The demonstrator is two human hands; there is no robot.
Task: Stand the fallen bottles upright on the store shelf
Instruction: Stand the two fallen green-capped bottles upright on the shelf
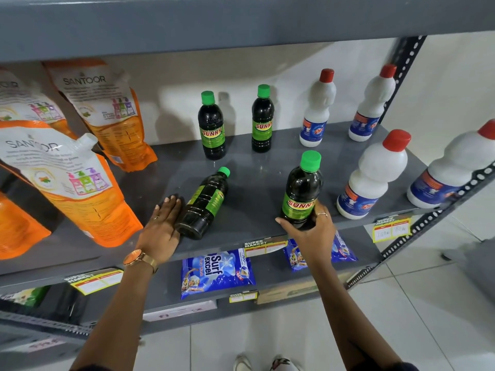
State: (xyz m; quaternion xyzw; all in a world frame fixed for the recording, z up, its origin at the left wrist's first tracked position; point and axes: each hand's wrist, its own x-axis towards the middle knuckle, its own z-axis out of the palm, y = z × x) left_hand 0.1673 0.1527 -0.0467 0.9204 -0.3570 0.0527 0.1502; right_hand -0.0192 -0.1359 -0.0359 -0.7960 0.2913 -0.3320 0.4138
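Step in hand: the person is working on two dark green-capped bottles at the front of the grey shelf (pixel 254 170); one is getting seated upright, one is lying down.
Right hand (pixel 312 226): its grip is closing around the lower body of the held bottle (pixel 301 191), fingers wrapping the label from behind, thumb at the near side.
Held bottle: it is standing almost upright at about 4 o'clock on the shelf, its cap leaning slightly toward 1 o'clock; whether its base is fully resting on the shelf cannot be told.
Left hand (pixel 163 223): its grip is lying open and flat, palm down, fingers stretching toward 12 o'clock, the edge of the hand touching the fallen bottle's side near its base.
Fallen bottle (pixel 205 203): it is lying on its side at about 7 o'clock on the shelf, base toward the front edge, cap pointing to 1 o'clock.
Neighbours: two upright bottles (pixel 211 127) are standing at 12 o'clock; white bottles (pixel 371 175) are standing at 3 o'clock, the nearest just beside the held one.
Doing it well: I judge the right hand should be settling the base flat before letting go, keeping clear of the white bottle. The left should be curling round the fallen bottle's middle and pivoting it up on its base, away from the orange pouches (pixel 69 183) at 9 o'clock.
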